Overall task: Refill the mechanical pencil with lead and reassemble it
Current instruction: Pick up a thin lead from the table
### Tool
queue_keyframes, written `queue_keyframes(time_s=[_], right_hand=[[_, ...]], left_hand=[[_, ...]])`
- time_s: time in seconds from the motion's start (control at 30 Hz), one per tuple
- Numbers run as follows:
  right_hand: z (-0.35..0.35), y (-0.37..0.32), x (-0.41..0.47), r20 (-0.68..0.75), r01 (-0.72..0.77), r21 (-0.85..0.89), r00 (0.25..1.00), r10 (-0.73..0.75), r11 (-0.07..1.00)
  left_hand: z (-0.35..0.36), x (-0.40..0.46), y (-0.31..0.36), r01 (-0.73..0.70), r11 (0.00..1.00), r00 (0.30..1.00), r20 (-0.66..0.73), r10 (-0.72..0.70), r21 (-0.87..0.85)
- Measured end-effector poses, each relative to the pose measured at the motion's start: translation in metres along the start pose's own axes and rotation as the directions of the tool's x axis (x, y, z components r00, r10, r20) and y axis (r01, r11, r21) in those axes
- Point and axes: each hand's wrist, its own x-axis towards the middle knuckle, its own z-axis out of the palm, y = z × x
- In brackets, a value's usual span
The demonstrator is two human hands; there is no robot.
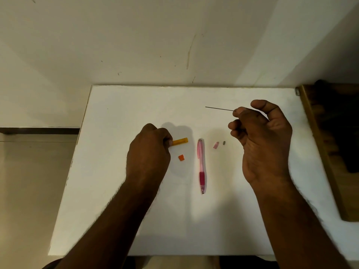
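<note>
The right hand (260,136) pinched a thin, brittle lead (219,108) by its end, while the left hand (149,150) gripped the orange lead case (180,141), the light pencil (201,166) lying between them

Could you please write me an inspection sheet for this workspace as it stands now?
Surface: white table, bare apart from the parts listed.
Job's things: pink mechanical pencil lies flat at centre, tip toward the person; pink cap and small grey piece lie apart to its right; orange lead case; orange lid lies below it.
Clutter: nothing seen.
Hands: left hand grips the lead case's end; right hand pinches one lead, raised, in its fingers.
Cables: nothing seen.
Surroundings: scuffed white wall; wooden furniture at right.
</note>
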Motion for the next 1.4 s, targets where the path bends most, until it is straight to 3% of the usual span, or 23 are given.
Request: queue_keyframes(time_s=[0.13, 0.2, 0.33, 0.47, 0.67, 0.83, 0.97, 1.17, 1.27, 1.33, 1.4], right_hand=[[-0.001, 0.001, 0.000, 0.018, 0.002, -0.037, 1.000, -0.001, 0.999], [-0.001, 0.001, 0.000, 0.049, 0.036, -0.136, 0.998, -0.030, 0.990], [-0.003, 0.005, -0.003, 0.169, 0.168, -0.408, 0.980, -0.107, 0.897], [-0.003, 0.008, -0.004, 0.204, 0.225, -0.519, 0.970, -0.136, 0.825], [-0.001, 0.011, -0.004, 0.241, 0.229, -0.524, 0.964, -0.115, 0.820], [0.003, 0.008, -0.005, 0.206, -0.038, -0.308, 0.973, 0.105, 0.951], [0.004, 0.013, -0.009, 0.283, -0.098, -0.339, 0.938, 0.201, 0.936], [0.002, 0.014, -0.008, 0.223, -0.031, -0.369, 0.967, 0.121, 0.929], [-0.006, 0.009, -0.003, 0.086, -0.018, -0.304, 0.995, 0.047, 0.952], [-0.011, 0.005, 0.001, -0.015, -0.016, -0.271, 1.000, 0.012, 0.962], [-0.014, 0.003, 0.003, -0.062, -0.019, -0.265, 0.998, 0.003, 0.964]], left_hand=[[-0.002, 0.001, 0.001, 0.005, 1.000, 1.000, -0.007, -0.005, -0.024], [-0.006, 0.002, 0.004, -0.034, 0.995, 0.999, -0.042, 0.030, -0.093], [-0.018, 0.003, 0.013, -0.230, 0.932, 0.973, -0.070, 0.219, -0.281], [-0.020, -0.001, 0.016, -0.342, 0.887, 0.933, -0.001, 0.360, -0.309], [-0.018, -0.003, 0.020, -0.329, 0.864, 0.936, -0.013, 0.351, -0.381], [-0.018, -0.006, 0.026, -0.243, 0.823, 0.964, -0.037, 0.262, -0.513], [-0.016, -0.006, 0.030, -0.219, 0.807, 0.968, -0.019, 0.250, -0.548], [-0.012, -0.009, 0.034, -0.219, 0.841, 0.969, -0.012, 0.245, -0.494], [-0.004, -0.013, 0.034, -0.149, 0.969, 0.989, -0.024, 0.147, -0.196], [0.006, -0.022, 0.037, -0.100, 0.995, 0.995, 0.007, 0.100, 0.022], [0.016, -0.030, 0.043, -0.059, 0.991, 0.997, 0.059, 0.052, 0.117]])
